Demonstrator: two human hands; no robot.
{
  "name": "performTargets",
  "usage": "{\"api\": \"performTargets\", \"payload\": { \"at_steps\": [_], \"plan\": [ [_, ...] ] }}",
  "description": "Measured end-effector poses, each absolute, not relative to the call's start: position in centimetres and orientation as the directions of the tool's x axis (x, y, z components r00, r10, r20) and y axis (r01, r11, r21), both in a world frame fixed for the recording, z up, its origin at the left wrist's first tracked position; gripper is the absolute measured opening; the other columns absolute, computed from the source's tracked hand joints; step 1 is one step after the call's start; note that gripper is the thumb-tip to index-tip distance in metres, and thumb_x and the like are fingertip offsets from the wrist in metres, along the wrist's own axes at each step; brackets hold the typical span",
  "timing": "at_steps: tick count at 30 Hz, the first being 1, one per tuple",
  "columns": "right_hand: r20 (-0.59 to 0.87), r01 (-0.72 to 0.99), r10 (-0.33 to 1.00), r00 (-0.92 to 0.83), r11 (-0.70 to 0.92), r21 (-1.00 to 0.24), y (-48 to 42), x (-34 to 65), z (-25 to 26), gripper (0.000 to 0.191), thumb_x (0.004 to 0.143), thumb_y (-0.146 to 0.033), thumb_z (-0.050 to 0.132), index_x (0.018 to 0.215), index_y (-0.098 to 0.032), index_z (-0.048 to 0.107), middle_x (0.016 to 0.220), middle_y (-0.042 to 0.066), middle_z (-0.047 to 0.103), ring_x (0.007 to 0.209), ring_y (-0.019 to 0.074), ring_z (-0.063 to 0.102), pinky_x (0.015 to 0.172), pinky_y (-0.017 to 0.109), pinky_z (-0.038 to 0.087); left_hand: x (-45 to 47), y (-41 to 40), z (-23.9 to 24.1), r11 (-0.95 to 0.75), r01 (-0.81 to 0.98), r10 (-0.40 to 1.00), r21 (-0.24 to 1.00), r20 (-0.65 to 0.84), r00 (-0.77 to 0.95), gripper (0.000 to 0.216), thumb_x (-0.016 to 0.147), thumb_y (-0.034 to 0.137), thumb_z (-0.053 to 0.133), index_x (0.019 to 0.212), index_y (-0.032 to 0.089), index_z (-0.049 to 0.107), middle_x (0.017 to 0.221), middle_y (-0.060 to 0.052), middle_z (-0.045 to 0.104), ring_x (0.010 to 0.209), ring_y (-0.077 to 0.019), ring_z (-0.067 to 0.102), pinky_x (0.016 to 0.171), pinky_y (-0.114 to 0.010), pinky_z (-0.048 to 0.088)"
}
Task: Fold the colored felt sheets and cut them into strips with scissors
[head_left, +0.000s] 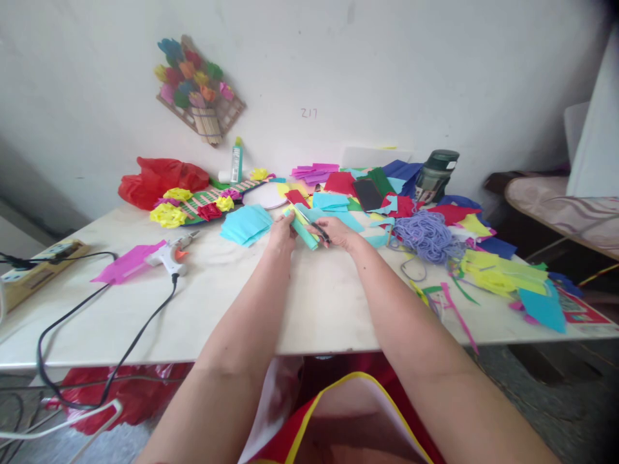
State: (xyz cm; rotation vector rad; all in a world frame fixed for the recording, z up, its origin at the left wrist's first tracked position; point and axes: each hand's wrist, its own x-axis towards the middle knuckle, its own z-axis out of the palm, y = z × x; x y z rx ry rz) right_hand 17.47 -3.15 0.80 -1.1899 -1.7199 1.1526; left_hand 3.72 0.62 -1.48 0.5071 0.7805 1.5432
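Over the middle of the table, my left hand (283,233) is closed on a folded light-green paper strip (304,232). My right hand (334,232) grips a pair of scissors (320,233) by dark handles, and the blades lie against the green paper. Whether the blades are cutting through it I cannot tell. Left of my left hand lies a stack of light-blue paper squares (247,224). More light-blue paper (331,202) is spread just behind my hands.
A white glue gun (167,258) with a black cord lies at left beside a power strip (41,270). Purple yarn (428,237), a dark bottle (438,174) and yellow paper scraps (503,270) are at right. A flower-decorated craft piece (207,203) sits at back left.
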Motion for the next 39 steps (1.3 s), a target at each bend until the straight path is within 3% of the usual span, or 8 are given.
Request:
{"api": "performTargets", "payload": {
  "at_steps": [9,19,29,39],
  "plan": [
    [0.100,0.260,0.946,-0.309,0.185,-0.948,-3.08,17.31,0.54,0.039,0.068,-0.046,0.070,0.058,-0.017,0.046,0.041,-0.007,0.045,0.033,0.0048,0.038,0.034,0.018,0.029,3.71,0.76,-1.61,-0.026,-0.690,0.984,0.723,-0.103,-0.146,0.012,0.069,0.016,0.068,0.072,0.016,0.056,0.056,0.003,0.059,0.048,-0.0093,0.056,0.048,-0.019,0.045],
    [0.104,0.267,0.949,-0.296,0.187,-0.945,-3.11,17.11,0.60,0.039,0.068,-0.046,0.070,0.058,-0.018,0.045,0.039,-0.008,0.042,0.033,0.0047,0.037,0.033,0.018,0.028,3.67,0.79,-1.60,-0.023,-0.692,0.979,0.721,-0.123,-0.160,0.010,0.071,0.015,0.065,0.076,0.016,0.058,0.062,0.001,0.062,0.055,-0.0118,0.060,0.056,-0.023,0.049],
    [0.112,0.316,0.948,-0.296,0.208,-0.926,-2.95,17.22,0.41,0.035,0.067,-0.045,0.071,0.062,-0.017,0.052,0.042,-0.007,0.046,0.034,0.0052,0.038,0.033,0.018,0.029,3.67,0.97,-1.74,-0.018,-0.696,0.975,0.718,-0.142,-0.172,0.011,0.070,0.015,0.067,0.076,0.017,0.058,0.062,0.002,0.062,0.058,-0.0131,0.062,0.056,-0.023,0.048],
    [0.140,0.343,0.950,-0.279,0.235,-0.910,-2.91,16.97,0.33,0.033,0.069,-0.045,0.070,0.063,-0.017,0.053,0.039,-0.008,0.041,0.033,0.0054,0.035,0.033,0.018,0.028,3.66,0.85,-1.46,-0.009,-0.704,0.975,0.711,-0.152,-0.165,0.010,0.070,0.015,0.067,0.073,0.016,0.057,0.060,0.002,0.061,0.054,-0.0114,0.060,0.048,-0.019,0.045]
  ]
}}
